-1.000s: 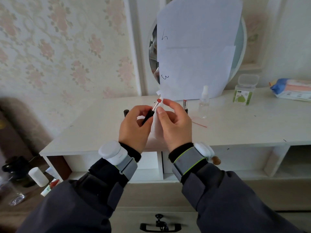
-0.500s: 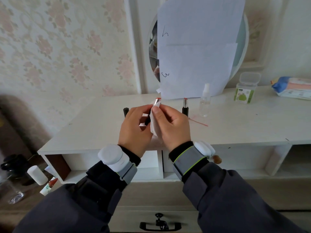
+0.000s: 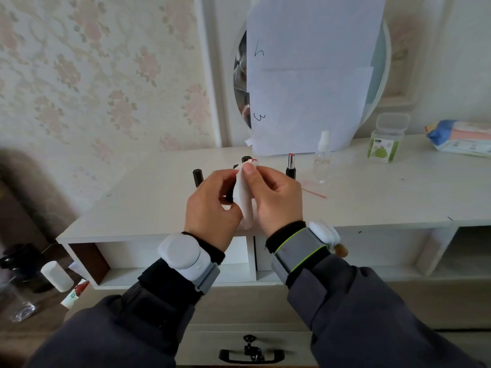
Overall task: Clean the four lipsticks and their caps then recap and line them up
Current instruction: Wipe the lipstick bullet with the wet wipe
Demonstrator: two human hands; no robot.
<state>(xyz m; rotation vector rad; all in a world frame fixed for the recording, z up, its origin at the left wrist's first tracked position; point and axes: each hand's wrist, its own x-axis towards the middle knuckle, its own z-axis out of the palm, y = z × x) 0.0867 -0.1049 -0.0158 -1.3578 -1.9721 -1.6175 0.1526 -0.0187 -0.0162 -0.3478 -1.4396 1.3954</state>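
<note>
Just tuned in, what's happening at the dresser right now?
A person is wiping a lipstick. The left hand grips the dark lipstick tube, and the right hand pinches a white wipe over its red tip. On the dresser top behind the hands, an uncapped lipstick stands upright beside a clear spray bottle, and a black cap-like piece stands to the left.

Single head-worn wide-angle view, facing forward and down, close over both hands at centre frame, dresser top [image 3: 385,197] behind.
</note>
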